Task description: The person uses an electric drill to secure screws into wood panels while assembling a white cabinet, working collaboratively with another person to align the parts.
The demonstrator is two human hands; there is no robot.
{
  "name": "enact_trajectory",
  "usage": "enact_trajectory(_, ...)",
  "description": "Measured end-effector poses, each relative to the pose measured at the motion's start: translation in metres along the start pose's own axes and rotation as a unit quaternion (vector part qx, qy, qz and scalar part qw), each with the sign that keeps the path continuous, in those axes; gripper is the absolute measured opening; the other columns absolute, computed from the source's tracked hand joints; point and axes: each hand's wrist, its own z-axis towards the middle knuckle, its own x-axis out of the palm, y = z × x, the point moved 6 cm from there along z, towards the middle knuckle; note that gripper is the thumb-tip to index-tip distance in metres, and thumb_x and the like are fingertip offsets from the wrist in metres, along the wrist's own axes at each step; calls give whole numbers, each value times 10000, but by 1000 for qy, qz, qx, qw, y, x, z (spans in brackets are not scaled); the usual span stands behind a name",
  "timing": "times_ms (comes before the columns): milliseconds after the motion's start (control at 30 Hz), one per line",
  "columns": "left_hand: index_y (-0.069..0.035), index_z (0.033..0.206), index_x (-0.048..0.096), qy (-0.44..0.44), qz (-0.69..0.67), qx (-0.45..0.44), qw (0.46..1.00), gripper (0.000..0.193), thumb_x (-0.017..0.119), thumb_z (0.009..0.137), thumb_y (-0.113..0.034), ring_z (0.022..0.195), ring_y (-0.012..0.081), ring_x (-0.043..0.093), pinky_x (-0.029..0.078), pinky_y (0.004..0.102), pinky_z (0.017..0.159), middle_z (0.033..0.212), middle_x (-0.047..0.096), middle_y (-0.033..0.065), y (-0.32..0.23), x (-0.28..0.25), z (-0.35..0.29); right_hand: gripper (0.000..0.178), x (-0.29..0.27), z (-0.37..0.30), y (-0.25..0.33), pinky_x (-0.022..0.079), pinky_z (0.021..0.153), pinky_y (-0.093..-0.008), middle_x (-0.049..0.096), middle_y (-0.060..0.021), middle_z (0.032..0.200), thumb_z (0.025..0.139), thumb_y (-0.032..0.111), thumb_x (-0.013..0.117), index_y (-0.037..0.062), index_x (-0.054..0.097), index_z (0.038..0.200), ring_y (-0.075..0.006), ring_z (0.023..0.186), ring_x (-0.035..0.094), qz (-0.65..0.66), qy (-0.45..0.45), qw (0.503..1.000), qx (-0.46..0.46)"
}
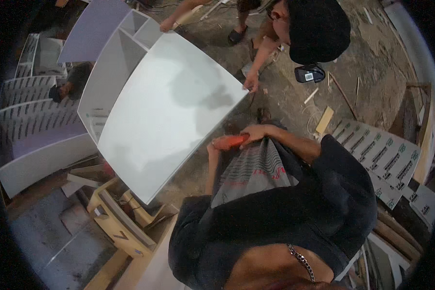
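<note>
At the front of my body, both hands meet at an elongated orange-red object (pixel 232 141) whose kind I cannot make out. My right hand (pixel 254 134) is closed round its right end. My left hand (pixel 213 146) is closed at the other end, its fingers partly blurred. Just beyond them lies a large white panel (pixel 150 111), tilted across the view on a white cabinet-like carcass (pixel 112 72) with open compartments. A co-worker's hands rest on the panel's far corners, one at the far left corner and one at the right corner, apart from mine.
A black device (pixel 309 74) with a white label lies on the littered floor near the co-worker. Printed boards (pixel 382 154) are at the right. A yellowish wooden frame (pixel 123 224) stands lower left. Another person (pixel 72 82) is at the far left among more panels.
</note>
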Motion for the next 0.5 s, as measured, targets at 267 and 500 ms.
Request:
enact_trajectory(267, 11, 902, 520, 35, 39, -11, 999, 215, 416, 899, -178, 748, 218, 575, 489, 338, 668, 854, 579, 106, 46, 109, 12, 825, -44, -32, -49, 424, 850, -389, 568, -206, 1084, 647, 653, 650, -7, 545, 1130, -337, 1008, 537, 19, -91, 994, -60)
enact_trajectory(500, 14, 905, 520, 10, 31, 40, 999, 213, 416, 896, -172, 753, 221, 576, 489, 338, 672, 860, 580, 108, 87, 216, 14, 699, -81, -82, -88, 423, 858, -356, 590, -170, 1056, 696, 529, 690, 23, 528, 1150, -285, 1009, 548, 57, -85, 989, -110)
